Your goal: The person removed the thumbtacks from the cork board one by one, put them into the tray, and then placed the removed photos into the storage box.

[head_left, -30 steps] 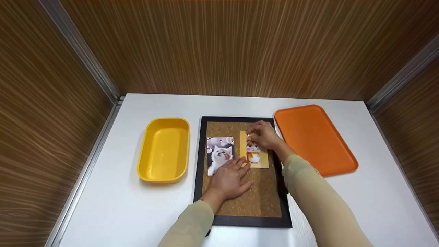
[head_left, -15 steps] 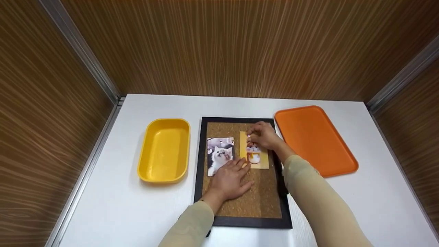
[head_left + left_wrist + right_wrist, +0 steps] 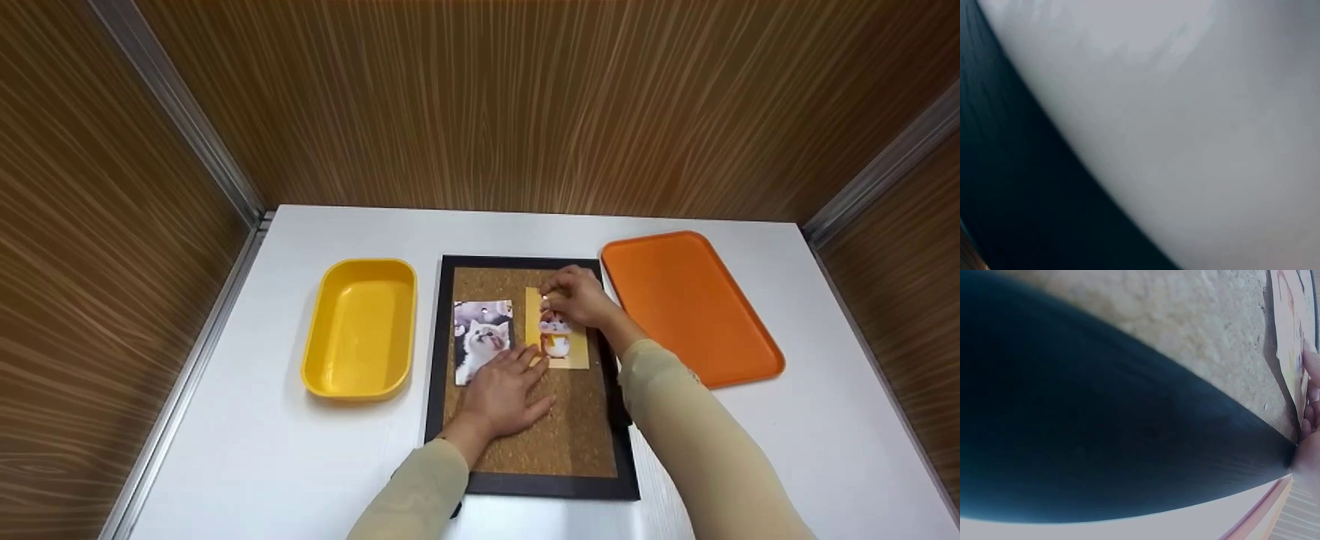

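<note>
A cork board (image 3: 555, 450) with a black frame lies on the white table in the head view. My left hand (image 3: 501, 394) rests on it, fingers spread, their tips on the lower edges of a kitten picture (image 3: 480, 341) and a yellow hamster card (image 3: 559, 349). A small shiny pushpin (image 3: 484, 310) shows near the kitten picture's top. At the top of the hamster card, my right hand (image 3: 581, 298) pinches a small pale pushpin (image 3: 545, 298) between thumb and fingers. The right wrist view shows these fingers (image 3: 1311, 363) against the card (image 3: 1292, 337), which stands slightly off the cork along one edge.
A yellow bin (image 3: 360, 330) stands left of the board. An orange tray (image 3: 690, 307) lies to the right, near the board's upper right corner. Wood-grain panels (image 3: 480, 105) rise behind and beside the white table (image 3: 247, 435). The left wrist view is blurred.
</note>
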The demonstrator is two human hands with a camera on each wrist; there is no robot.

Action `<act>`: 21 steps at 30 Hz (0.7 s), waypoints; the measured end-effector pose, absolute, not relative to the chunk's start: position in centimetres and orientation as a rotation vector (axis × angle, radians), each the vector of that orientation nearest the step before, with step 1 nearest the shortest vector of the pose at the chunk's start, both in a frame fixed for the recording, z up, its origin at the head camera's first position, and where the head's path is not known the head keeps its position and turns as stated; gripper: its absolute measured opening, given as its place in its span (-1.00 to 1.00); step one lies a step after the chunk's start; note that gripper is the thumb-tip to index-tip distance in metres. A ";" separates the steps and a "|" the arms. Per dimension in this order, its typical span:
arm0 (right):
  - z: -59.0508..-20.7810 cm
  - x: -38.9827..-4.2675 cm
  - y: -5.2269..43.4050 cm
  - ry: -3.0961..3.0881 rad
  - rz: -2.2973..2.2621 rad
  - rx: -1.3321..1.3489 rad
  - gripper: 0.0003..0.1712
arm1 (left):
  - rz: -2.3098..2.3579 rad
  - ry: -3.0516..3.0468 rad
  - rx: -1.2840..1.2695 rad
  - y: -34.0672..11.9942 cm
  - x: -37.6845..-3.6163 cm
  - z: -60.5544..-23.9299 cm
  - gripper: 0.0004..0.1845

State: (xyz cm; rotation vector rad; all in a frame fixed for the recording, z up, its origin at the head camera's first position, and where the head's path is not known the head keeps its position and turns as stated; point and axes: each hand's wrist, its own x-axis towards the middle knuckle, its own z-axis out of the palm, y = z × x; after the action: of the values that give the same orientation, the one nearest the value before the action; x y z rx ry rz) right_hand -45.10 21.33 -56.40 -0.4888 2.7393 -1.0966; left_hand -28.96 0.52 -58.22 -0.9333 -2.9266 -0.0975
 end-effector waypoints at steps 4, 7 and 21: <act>-56.4 -45.2 21.3 2.729 -1.086 -0.448 -0.78 | -0.098 -2.932 -0.931 0.5 -28.9 -58.2 -0.25; -56.4 -45.3 21.3 2.727 -1.075 -0.435 -0.79 | -0.091 -2.933 -0.931 0.5 -29.0 -58.2 -0.24; -56.4 -45.3 21.3 2.713 -1.085 -0.440 -0.83 | -0.098 -2.930 -0.933 0.5 -29.0 -58.3 -0.24</act>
State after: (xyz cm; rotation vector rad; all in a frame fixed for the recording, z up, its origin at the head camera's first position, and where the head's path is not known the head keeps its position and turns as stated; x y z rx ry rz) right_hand -45.26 21.31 -56.39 -0.4401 2.7129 -1.0846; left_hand -28.96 0.52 -58.32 -0.9330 -2.9297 -0.0976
